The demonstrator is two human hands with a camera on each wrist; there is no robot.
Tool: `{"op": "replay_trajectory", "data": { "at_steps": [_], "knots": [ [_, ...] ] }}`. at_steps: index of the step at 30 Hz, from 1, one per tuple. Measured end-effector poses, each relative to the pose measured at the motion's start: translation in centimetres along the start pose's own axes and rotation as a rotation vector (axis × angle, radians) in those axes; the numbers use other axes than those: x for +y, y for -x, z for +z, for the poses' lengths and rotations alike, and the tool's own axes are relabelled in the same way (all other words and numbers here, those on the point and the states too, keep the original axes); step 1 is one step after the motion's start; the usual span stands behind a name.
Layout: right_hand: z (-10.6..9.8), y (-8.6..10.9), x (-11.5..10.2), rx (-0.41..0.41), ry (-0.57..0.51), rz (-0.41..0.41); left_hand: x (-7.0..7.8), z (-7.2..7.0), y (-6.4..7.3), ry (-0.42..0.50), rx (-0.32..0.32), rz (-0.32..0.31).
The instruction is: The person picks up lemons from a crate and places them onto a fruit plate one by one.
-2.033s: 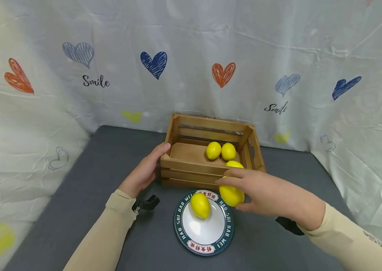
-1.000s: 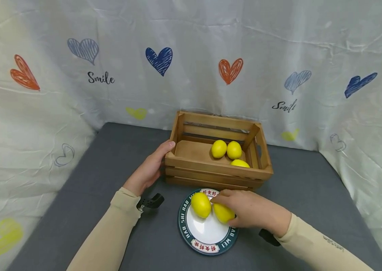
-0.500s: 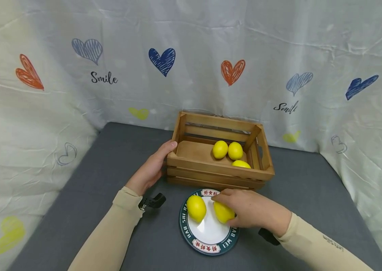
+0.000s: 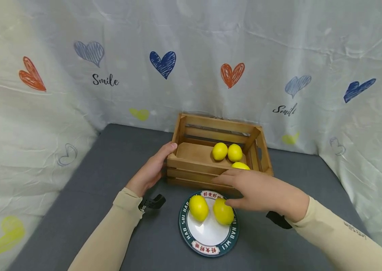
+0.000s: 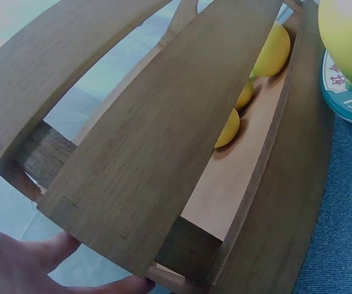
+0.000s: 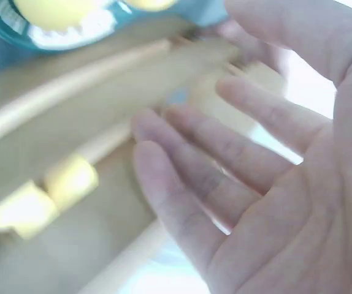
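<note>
My left hand [image 4: 150,171] grips the left end of a slatted wooden crate [image 4: 194,164], its thumb on the top corner; in the left wrist view its fingers [image 5: 50,251] touch the slat ends. Three yellow lemons [image 4: 219,151] lie inside the crate toward the right, one partly hidden by the front wall. In front of it, a white plate [image 4: 207,238] with a dark green lettered rim bears a left lemon [image 4: 199,208] and a right lemon [image 4: 223,211]. Holding nothing, my right hand [image 4: 258,190] hovers before the crate's front, fingers extended and palm bare in the right wrist view.
A dark grey cloth-covered table [image 4: 106,158] lies under everything. Behind and at both sides hangs a pale curtain [image 4: 191,30] printed with hearts and "Smile". The crate stands close to the back curtain. Each wrist wears a black strap [image 4: 153,202].
My right hand carried a lemon down onto the plate, let it go, and rose toward the crate. The other plate lemon shifted slightly. My left hand stayed on the crate.
</note>
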State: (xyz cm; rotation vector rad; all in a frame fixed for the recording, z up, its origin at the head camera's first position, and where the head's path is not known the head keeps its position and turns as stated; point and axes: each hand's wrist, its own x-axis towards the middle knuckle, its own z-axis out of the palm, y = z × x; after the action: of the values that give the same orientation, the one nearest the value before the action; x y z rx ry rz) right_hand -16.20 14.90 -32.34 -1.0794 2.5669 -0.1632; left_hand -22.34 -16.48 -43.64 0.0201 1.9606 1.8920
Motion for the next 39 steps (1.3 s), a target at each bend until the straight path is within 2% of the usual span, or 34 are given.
{"op": "replay_trajectory", "data": {
  "at_steps": [3, 6, 10, 15, 20, 27, 31, 36, 39],
  "knots": [
    [-2.2, -0.2, -0.4, 0.053, 0.025, -0.063, -0.2, 0.0, 0.0, 0.001, -0.006, -0.007],
    [-4.3, -0.9, -0.6, 0.12, 0.047, -0.091, -0.3, 0.0, -0.1, 0.008, 0.001, -0.007],
    [-6.5, -2.6, -0.2, 0.144, 0.045, -0.047, -0.2, 0.0, -0.3, 0.007, -0.001, 0.008],
    [-7.9, -5.7, 2.1, 0.09, 0.036, 0.014, -0.2, -0.2, -0.3, 0.007, -0.013, 0.017],
    [-7.9, -8.2, 4.7, 0.028, 0.014, 0.071, -0.5, -0.4, -0.3, 0.001, -0.022, 0.01],
    [-6.0, -11.4, 7.6, -0.107, 0.019, 0.135, -0.4, -0.5, -0.2, 0.004, -0.034, 0.015],
    [-5.2, -12.9, 8.6, -0.154, 0.055, 0.173, -0.3, -0.6, -0.1, -0.005, -0.029, 0.011],
    [-4.6, -14.1, 9.3, -0.181, 0.05, 0.238, -0.3, -0.6, 0.0, -0.019, -0.022, 0.012],
    [-4.0, -14.7, 9.7, -0.208, 0.051, 0.243, -0.3, -0.6, 0.0, -0.021, -0.028, 0.012]
  ]
}}
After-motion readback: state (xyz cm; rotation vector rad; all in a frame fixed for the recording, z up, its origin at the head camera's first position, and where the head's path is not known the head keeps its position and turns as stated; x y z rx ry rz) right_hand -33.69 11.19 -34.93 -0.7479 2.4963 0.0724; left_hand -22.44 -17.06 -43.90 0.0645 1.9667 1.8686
